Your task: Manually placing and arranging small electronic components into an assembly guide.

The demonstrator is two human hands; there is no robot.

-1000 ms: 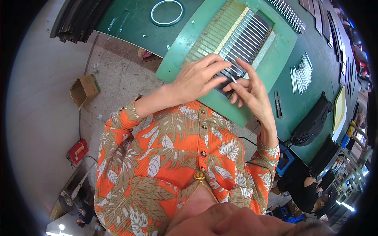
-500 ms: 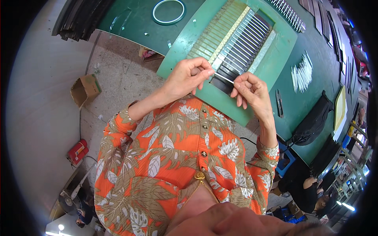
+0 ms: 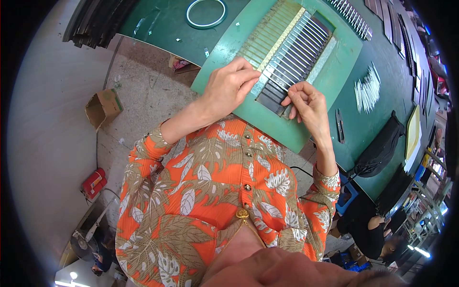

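Note:
My left hand (image 3: pixel 228 88) pinches one end of a thin white rod (image 3: pixel 274 82), and my right hand (image 3: pixel 310 107) pinches its other end. The rod lies across the slotted frame (image 3: pixel 270 99), at the near end of a row of similar pale rods (image 3: pixel 299 45) set in dark slots. A yellowish ruled strip (image 3: pixel 282 38) runs along the left of that row. The frame sits in a green board (image 3: pixel 344 60) close in front of me. My fingertips cover both ends of the held rod.
Loose white rods (image 3: pixel 367 91) lie right of the board, with a small black hand tool (image 3: pixel 340 125) and a black pouch (image 3: pixel 379 146) nearer. A ring-shaped roll (image 3: pixel 205 23) lies far left. A cardboard box (image 3: pixel 103 110) stands on the floor. Someone in black (image 3: pixel 366 227) is at the right.
Both hands have moved slightly away from me along the frame, carrying the rod from above its near end to the end of the rod row.

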